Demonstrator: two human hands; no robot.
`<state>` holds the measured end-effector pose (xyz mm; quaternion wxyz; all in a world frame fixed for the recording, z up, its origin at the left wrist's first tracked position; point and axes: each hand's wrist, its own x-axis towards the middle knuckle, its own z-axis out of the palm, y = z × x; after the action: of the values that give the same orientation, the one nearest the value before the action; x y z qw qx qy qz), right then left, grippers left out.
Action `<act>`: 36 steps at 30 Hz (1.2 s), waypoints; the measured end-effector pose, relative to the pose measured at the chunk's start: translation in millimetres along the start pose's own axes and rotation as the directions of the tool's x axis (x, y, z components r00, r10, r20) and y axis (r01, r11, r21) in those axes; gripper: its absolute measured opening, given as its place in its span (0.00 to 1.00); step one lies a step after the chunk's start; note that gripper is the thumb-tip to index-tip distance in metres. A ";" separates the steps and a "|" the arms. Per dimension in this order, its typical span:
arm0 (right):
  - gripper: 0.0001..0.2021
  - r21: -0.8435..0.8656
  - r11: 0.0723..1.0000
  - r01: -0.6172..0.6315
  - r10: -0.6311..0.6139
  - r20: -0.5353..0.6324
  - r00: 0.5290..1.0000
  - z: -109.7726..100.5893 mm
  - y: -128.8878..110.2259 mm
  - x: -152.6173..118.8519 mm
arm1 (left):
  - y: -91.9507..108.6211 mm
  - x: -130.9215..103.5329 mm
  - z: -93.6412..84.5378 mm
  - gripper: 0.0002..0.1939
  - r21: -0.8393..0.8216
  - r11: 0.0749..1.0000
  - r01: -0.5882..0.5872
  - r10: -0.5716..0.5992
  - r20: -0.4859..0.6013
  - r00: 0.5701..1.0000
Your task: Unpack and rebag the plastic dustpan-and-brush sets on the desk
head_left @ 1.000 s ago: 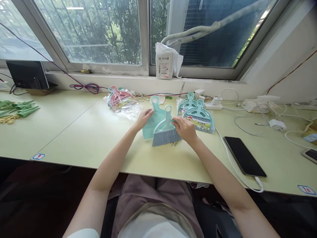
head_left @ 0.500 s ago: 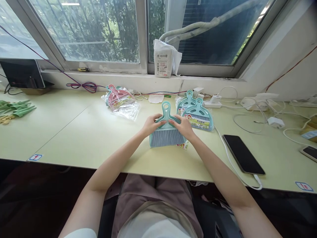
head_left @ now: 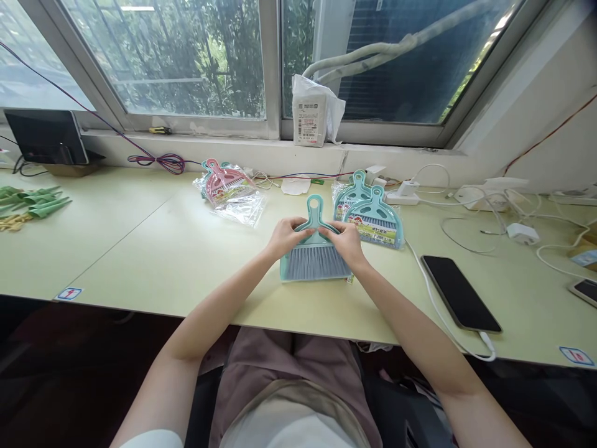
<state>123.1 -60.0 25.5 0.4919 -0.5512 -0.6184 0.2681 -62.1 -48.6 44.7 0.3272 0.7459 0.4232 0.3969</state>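
Between my hands is a mint-green hand brush with grey bristles (head_left: 317, 261), nested against a dustpan of the same colour (head_left: 283, 269). My left hand (head_left: 288, 238) grips the set's left shoulder, thumb pressed on the front. On the other side my right hand (head_left: 346, 241) grips it the same way, its thumb close to the left one. The looped handle points away from me. A bit of printed card shows by the lower right corner, mostly hidden. Just beyond my right hand lie bagged teal brush-and-dustpan sets (head_left: 377, 219) with printed labels.
Bagged pink and teal sets (head_left: 224, 183) lie at the back left. A phone (head_left: 459, 292) on a white cable lies to the right, near chargers (head_left: 522, 233). Green cloth-like pieces (head_left: 44, 202) and a black screen (head_left: 46, 138) are far left. A wrapped packet (head_left: 310, 118) stands on the sill.
The brush and dustpan have tipped or lowered slightly toward me, now covering more of the printed card. Both hands keep their grip. The view has shifted a little.
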 end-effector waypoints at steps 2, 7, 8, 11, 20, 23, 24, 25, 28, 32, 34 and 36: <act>0.14 0.029 1.000 0.009 -0.010 0.018 1.000 -0.5 -1.1 0.1 | 2.4 0.1 -0.5 0.18 0.028 1.000 -0.010 0.010 -0.017 1.000; 0.21 0.175 0.984 -0.019 0.001 0.105 0.994 -0.9 -1.5 5.4 | 0.1 5.4 -5.5 0.21 -0.103 0.989 0.103 -0.092 0.112 0.990; 0.22 0.197 0.979 -0.062 0.035 0.134 0.990 -2.7 -1.1 7.4 | -3.1 6.9 -7.1 0.23 -0.123 0.979 0.160 -0.134 0.192 0.972; 0.24 0.160 0.969 -0.189 0.145 0.251 0.957 -17.3 2.0 15.2 | -18.3 11.3 -11.2 0.24 -0.104 0.942 0.320 -0.256 0.394 0.883; 0.16 -0.831 0.552 0.070 0.318 0.287 0.904 -61.1 15.4 24.8 | -72.3 27.8 -37.0 0.29 -0.459 0.771 0.441 -0.406 0.178 0.896; 0.22 -0.834 0.526 0.170 0.351 0.395 0.849 -53.0 13.2 19.5 | -83.0 32.2 -44.2 0.36 -0.544 0.744 0.387 -0.429 0.055 0.902; 0.24 -0.816 0.543 0.198 0.342 0.430 0.835 -50.8 13.4 18.4 | -85.9 33.2 -44.9 0.37 -0.561 0.736 0.379 -0.439 0.030 0.898; 0.27 -0.795 0.565 0.221 0.328 0.462 0.824 -49.3 14.4 17.9 | -88.2 34.0 -44.9 0.37 -0.574 0.729 0.372 -0.445 0.016 0.896; 0.31 -0.760 0.605 0.238 0.287 0.487 0.825 -50.1 22.9 19.9 | -91.4 35.2 -42.3 0.34 -0.589 0.719 0.368 -0.450 0.008 0.893; 0.30 -0.747 0.634 0.200 0.274 0.459 0.845 -56.0 36.5 25.9 | -88.3 34.1 -38.3 0.32 -0.554 0.717 0.424 -0.478 0.052 0.877; 0.28 -0.725 0.662 0.189 0.277 0.472 0.837 -57.5 39.0 27.6 | -86.8 33.4 -36.8 0.30 -0.541 0.722 0.431 -0.469 0.075 0.880; 0.25 -0.696 0.695 0.177 0.291 0.499 0.816 -57.3 37.9 27.9 | -86.9 33.1 -35.6 0.28 -0.529 0.729 0.435 -0.463 0.087 0.882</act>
<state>193.2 -36.3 22.4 0.0184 -0.6103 -0.7724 0.1749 -114.5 23.4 0.3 0.5965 0.4899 0.4715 0.4265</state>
